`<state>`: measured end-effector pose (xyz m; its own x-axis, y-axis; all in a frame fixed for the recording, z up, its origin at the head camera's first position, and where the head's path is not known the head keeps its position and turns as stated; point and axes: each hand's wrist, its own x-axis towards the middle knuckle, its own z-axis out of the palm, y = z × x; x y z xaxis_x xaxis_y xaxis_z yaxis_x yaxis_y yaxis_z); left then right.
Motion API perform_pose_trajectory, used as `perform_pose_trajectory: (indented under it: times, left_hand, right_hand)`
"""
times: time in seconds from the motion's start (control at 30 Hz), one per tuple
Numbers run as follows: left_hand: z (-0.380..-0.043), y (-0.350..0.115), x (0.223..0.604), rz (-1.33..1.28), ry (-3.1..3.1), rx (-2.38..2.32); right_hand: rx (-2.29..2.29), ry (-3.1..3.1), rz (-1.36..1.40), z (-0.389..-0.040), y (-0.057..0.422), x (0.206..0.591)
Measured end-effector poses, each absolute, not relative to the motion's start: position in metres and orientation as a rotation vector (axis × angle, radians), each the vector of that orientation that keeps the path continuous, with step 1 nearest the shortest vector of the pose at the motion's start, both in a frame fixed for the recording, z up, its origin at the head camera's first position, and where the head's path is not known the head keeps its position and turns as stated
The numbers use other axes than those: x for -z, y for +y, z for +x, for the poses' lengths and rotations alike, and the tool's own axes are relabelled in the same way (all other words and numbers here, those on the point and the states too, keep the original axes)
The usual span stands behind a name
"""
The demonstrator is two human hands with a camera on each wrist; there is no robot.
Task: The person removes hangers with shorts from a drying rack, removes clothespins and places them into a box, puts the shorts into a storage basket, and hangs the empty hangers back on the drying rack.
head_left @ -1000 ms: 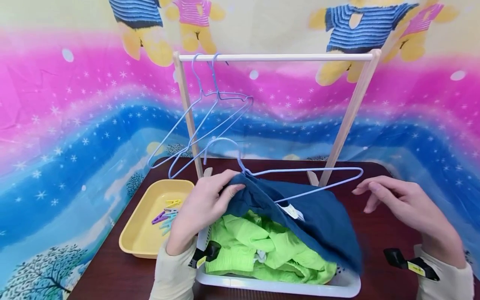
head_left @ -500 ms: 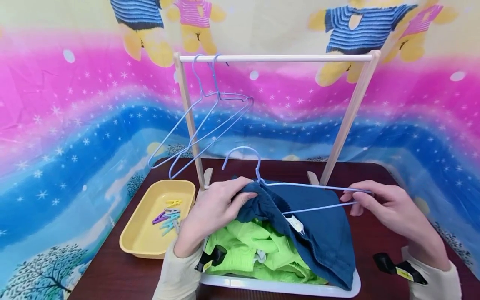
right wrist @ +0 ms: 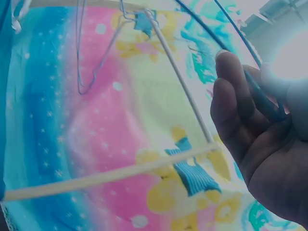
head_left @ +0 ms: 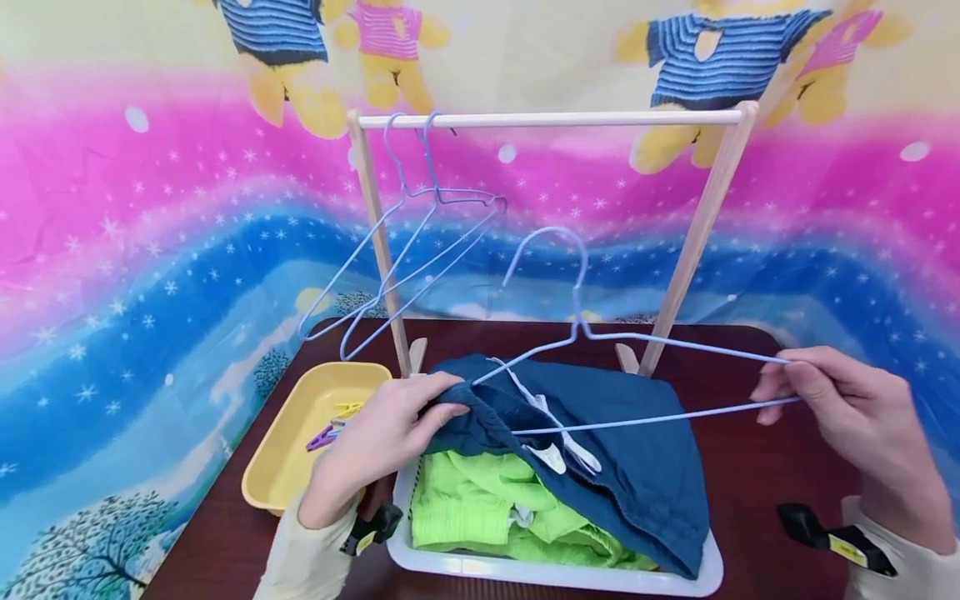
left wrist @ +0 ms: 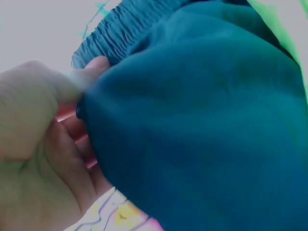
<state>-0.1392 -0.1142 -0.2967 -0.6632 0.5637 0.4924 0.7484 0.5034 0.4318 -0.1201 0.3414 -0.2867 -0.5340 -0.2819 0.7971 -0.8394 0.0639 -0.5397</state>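
A dark blue elastic-waisted garment (head_left: 637, 450) with a white drawstring and tag lies over the laundry in a white basket (head_left: 555, 575). My left hand (head_left: 382, 437) pinches its waistband at the left, and the left wrist view shows the thumb over the gathered waist (left wrist: 120, 36). A lilac-blue wire hanger (head_left: 675, 340) stands hook up, its left arm running into the waist opening, that end hidden by cloth. My right hand (head_left: 840, 400) grips the hanger's right corner between thumb and fingers. Under the dark cloth lies a bright green garment (head_left: 472, 508).
Behind the basket stands a wooden rack (head_left: 697, 242) with a white rail (head_left: 555, 121). Two bare hangers (head_left: 390, 287) hang at its left end. A yellow tub (head_left: 273, 450) with several clothespins (head_left: 322, 436) sits left of the basket on the dark table (head_left: 217, 550).
My right hand, apart from the hanger at first, took its right end and drew it right. The hanger rose, and its left arm came partly out of the waist. The left hand shifted left.
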Motion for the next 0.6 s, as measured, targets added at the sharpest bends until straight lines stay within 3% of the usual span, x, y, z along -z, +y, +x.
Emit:
perform_pose_trajectory:
  times: [0.2,0.6]
  left_hand:
    - [-0.134,-0.13,0.302,-1.095,-2.557,0.902]
    - [-0.135,-0.143,0.304,-1.099,-2.593,0.839]
  right_hand:
    - [-1.619,-1.693,1.221,-0.117,0.352,0.283]
    - [-1.656,-1.604,1.167,-0.113,0.359,0.281]
